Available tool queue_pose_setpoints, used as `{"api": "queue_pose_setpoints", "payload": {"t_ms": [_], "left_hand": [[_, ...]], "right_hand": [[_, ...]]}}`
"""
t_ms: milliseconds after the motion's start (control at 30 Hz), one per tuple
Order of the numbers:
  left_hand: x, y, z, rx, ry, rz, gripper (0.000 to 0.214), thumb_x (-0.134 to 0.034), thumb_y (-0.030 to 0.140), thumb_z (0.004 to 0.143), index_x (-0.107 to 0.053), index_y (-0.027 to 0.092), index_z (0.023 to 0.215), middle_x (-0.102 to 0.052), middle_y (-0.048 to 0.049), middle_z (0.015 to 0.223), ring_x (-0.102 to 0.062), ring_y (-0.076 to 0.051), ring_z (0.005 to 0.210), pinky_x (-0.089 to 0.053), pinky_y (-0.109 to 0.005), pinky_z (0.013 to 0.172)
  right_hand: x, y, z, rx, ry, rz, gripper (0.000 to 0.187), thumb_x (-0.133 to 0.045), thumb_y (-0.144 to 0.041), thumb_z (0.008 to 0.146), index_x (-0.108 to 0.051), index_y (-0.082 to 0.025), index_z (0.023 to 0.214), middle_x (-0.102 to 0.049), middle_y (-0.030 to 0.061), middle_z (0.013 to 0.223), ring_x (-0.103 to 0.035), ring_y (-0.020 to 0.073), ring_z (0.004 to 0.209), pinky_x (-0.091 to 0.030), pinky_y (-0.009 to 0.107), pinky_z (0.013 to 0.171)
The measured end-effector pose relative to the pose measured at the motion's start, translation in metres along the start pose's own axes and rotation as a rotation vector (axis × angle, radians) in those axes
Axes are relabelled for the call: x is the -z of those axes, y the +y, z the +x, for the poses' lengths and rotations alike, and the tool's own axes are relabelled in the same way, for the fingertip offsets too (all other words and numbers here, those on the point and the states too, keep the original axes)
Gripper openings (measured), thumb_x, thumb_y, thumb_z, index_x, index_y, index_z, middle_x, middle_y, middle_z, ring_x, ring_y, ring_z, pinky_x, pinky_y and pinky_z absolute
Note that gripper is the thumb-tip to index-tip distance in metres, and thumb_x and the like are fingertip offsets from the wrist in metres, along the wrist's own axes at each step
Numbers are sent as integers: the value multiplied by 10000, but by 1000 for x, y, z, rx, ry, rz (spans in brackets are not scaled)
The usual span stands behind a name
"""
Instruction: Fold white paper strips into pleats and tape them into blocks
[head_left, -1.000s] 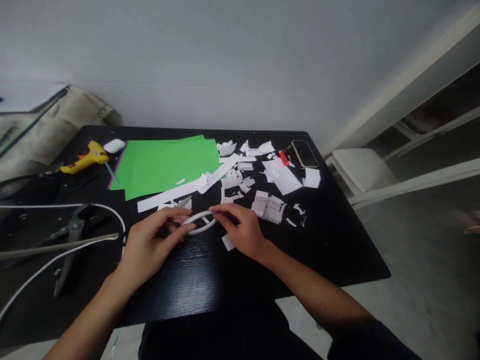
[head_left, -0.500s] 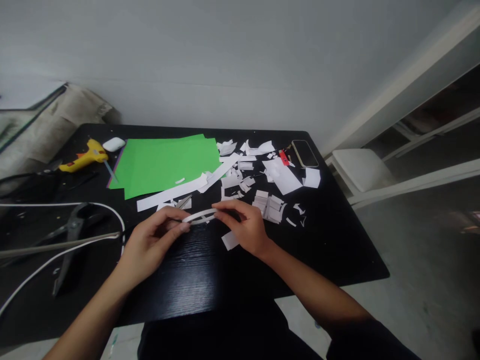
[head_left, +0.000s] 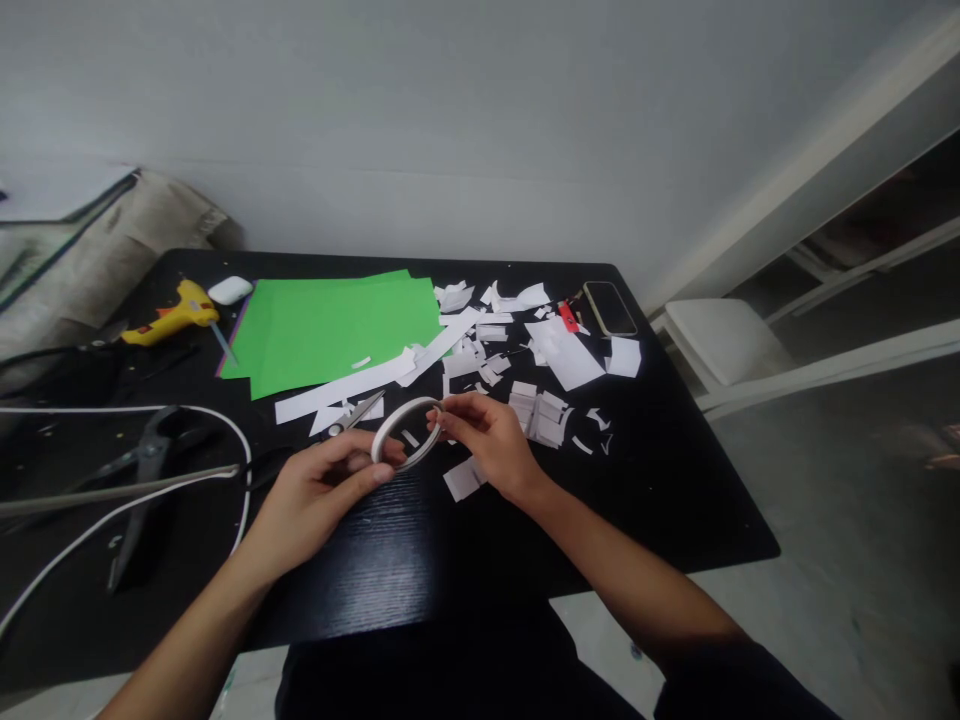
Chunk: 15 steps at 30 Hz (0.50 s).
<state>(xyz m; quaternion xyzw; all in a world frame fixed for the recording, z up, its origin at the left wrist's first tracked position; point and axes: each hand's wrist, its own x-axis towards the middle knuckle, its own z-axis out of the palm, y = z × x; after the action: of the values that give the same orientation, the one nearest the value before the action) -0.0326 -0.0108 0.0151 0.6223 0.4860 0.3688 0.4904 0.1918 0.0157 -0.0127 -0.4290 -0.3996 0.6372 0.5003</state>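
A thin white ring (head_left: 407, 408), looking like a paper band, is held above the black table between both hands. My left hand (head_left: 311, 490) pinches its left side between thumb and fingers. On the opposite side, my right hand (head_left: 491, 440) grips the edge with its fingertips. The ring is tilted so that its round opening shows. Just behind my left hand lie scissors (head_left: 360, 412), their blades pointing away and their handles partly hidden. A small folded white paper piece (head_left: 464, 480) rests below my right hand.
Green sheets (head_left: 337, 325), white paper strips (head_left: 345, 388) and scraps cover the table's back. A yellow glue gun (head_left: 176, 312), pliers-like tool (head_left: 142, 490) and white cable (head_left: 244, 440) lie left. A phone (head_left: 609, 308) sits back right, near a white stool (head_left: 716, 335).
The ring has turned from nearly edge-on to tilted, showing its opening. Both hands stay on it; my left hand has moved slightly down and right, uncovering more of the scissors.
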Motion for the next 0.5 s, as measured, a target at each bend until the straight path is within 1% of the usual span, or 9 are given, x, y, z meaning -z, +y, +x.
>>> {"api": "queue_pose_setpoints", "payload": {"t_ms": [133,200,233,300,367,400,433,500], "left_hand": [[-7,7,-2,-17,-115,-58,168,-800,276,841,-814,290,1008,-820,-45,983,-781,-228,911,-651,-347,849],[-10,9,-3,-25,-130,-68,171,-791,258,854,-810,284,1022,-818,-45,999,-781,-219,925,-647,-332,865],[-11,10,-4,-27,-123,-76,167,-786,256,860,-806,278,1025,-817,-45,1000,-780,-213,921,-647,-324,863],[-13,11,-5,-26,-92,-95,169,-784,259,863,-796,267,1031,-816,-40,988,-779,-202,896,-647,-304,841],[-14,12,-4,-12,-54,-106,180,-796,262,850,-788,254,1030,-816,-33,968,-777,-190,871,-644,-283,821],[-15,12,-3,0,-41,-109,185,-803,263,843,-785,246,1027,-815,-30,959,-776,-185,863,-642,-277,820],[-15,12,-3,13,-32,-111,191,-809,262,837,-783,237,1025,-814,-29,950,-775,-181,857,-640,-272,821],[-15,13,-1,30,-28,-115,192,-809,263,834,-779,219,1019,-809,-26,921,-772,-176,837,-638,-266,810]], "right_hand": [[0,6,0,-84,-80,36,333,-879,-417,746,-729,-206,955,-785,25,951,-763,179,834,-658,344,786],[-1,9,-1,-88,-114,12,333,-866,-397,763,-716,-211,996,-770,26,959,-758,179,827,-656,332,752],[-1,9,-2,-66,-120,-24,329,-852,-380,780,-711,-217,1029,-764,31,979,-757,184,845,-655,333,755],[-1,8,-5,50,-112,-131,346,-811,-335,825,-697,-240,1137,-752,52,1084,-752,196,939,-653,348,812],[-1,2,-8,237,-119,-251,419,-760,-280,868,-658,-270,1275,-710,75,1256,-721,210,1097,-632,378,926],[0,-2,-11,349,-141,-301,450,-741,-260,881,-640,-277,1319,-676,84,1336,-696,219,1171,-612,398,986],[0,-6,-13,431,-194,-355,455,-708,-236,904,-627,-278,1350,-645,89,1396,-658,230,1255,-583,424,1046],[1,-14,-16,576,-274,-474,402,-695,-215,914,-660,-261,1312,-619,100,1443,-586,251,1367,-495,475,1161]]}}
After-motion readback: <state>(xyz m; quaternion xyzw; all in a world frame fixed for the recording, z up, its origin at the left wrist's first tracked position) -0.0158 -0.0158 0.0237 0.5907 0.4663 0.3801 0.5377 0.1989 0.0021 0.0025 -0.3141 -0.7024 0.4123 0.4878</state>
